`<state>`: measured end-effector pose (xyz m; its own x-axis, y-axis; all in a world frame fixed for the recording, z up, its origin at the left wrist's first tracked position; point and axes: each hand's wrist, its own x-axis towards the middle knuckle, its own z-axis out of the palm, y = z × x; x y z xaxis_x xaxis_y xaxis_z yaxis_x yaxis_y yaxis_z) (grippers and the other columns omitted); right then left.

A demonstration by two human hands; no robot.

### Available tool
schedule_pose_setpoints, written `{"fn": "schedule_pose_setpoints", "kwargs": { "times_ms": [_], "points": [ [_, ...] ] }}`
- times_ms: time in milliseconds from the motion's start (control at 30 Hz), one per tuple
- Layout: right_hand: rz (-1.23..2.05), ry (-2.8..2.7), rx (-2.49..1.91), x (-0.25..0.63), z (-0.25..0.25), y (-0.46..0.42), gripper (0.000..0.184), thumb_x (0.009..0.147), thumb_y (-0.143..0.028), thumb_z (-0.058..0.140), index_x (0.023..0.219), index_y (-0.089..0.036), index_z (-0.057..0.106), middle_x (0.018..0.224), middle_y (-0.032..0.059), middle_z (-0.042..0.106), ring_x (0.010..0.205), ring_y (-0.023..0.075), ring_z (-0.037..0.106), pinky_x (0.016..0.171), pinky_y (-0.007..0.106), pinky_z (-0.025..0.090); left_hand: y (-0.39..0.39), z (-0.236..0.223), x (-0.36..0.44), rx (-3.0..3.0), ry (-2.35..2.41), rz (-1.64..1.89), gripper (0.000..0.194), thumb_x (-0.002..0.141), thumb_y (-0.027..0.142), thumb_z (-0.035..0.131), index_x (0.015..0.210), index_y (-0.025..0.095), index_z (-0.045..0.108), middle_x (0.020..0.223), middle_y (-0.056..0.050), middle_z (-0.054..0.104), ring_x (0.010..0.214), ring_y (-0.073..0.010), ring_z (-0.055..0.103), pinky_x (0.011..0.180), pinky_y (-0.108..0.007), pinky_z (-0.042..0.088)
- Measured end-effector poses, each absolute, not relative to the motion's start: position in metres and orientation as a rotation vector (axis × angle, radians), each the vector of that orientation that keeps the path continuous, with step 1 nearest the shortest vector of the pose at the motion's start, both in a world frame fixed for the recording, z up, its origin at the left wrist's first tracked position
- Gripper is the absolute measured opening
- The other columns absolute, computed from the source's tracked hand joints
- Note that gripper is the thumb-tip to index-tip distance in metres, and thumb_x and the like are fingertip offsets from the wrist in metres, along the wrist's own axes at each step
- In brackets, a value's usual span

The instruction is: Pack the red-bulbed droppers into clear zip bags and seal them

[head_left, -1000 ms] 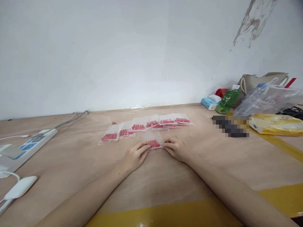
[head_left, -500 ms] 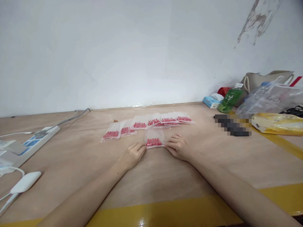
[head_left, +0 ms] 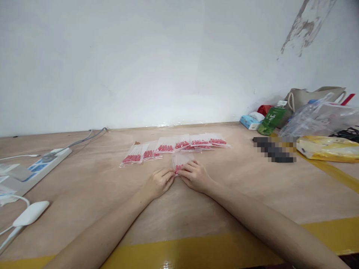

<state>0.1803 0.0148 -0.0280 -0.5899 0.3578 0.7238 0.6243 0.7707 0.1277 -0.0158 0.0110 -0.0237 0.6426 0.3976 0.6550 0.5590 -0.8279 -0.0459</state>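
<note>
A small clear zip bag (head_left: 177, 160) with red pieces inside lies flat on the table between my hands. My left hand (head_left: 159, 182) pinches the bag's near left corner, fingers closed. My right hand (head_left: 197, 176) is closed on the near edge too, close beside the left fingertips, and covers the right part of the bag and some red pieces. Just beyond lies an overlapping row of similar bags with red pieces, among them a leftmost bag (head_left: 131, 156) and a rightmost bag (head_left: 218, 139).
At the left are a power strip (head_left: 53, 162) with plugs and a white adapter (head_left: 31, 213) with cables. On the right stand a green bottle (head_left: 272, 118), a blue tissue pack (head_left: 250, 121), plastic bags (head_left: 311, 117), a yellow packet (head_left: 328, 148) and a blurred dark object (head_left: 273, 150).
My right hand has moved left along the bag's near edge, from its right corner to near my left fingertips. My left hand has barely moved.
</note>
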Motion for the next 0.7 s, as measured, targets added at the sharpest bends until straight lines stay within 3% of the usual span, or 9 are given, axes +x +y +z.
{"fn": "schedule_pose_setpoints", "kwargs": {
  "times_ms": [200, 567, 700],
  "points": [
    [-0.541, -2.256, -0.713, 0.171, -0.028, 0.017, 0.015, 0.083, -0.018, 0.048, 0.08, -0.02, 0.063, 0.073, 0.0026, 0.062, 0.071, 0.0136, 0.049, 0.068, 0.03, 0.03, 0.014, -0.023, -0.018, -2.607, -0.727, -1.037, 0.014, 0.086, 0.017, 0.047, 0.094, 0.017, 0.058, 0.091, -0.004, 0.064, 0.08, -0.0131, 0.062, 0.072, -0.025, 0.051],
    [-0.637, -2.214, -0.726, 0.178, -0.024, 0.011, 0.02, 0.085, -0.015, 0.045, 0.072, -0.019, 0.06, 0.069, 0.0009, 0.061, 0.069, 0.0124, 0.047, 0.074, 0.031, 0.029, 0.014, -0.016, -0.023, -2.534, -0.597, -1.03, 0.011, 0.084, 0.014, 0.05, 0.088, 0.016, 0.061, 0.084, -0.005, 0.066, 0.074, -0.0141, 0.062, 0.066, -0.026, 0.052],
    [-0.603, -2.213, -0.731, 0.183, -0.026, 0.013, 0.019, 0.084, -0.017, 0.044, 0.074, -0.018, 0.06, 0.068, 0.0018, 0.06, 0.069, 0.0128, 0.048, 0.074, 0.031, 0.03, 0.018, -0.019, -0.022, -2.543, -0.573, -1.063, 0.013, 0.083, 0.013, 0.051, 0.093, 0.016, 0.06, 0.09, -0.006, 0.066, 0.081, -0.0151, 0.062, 0.072, -0.027, 0.053]
  ]
}}
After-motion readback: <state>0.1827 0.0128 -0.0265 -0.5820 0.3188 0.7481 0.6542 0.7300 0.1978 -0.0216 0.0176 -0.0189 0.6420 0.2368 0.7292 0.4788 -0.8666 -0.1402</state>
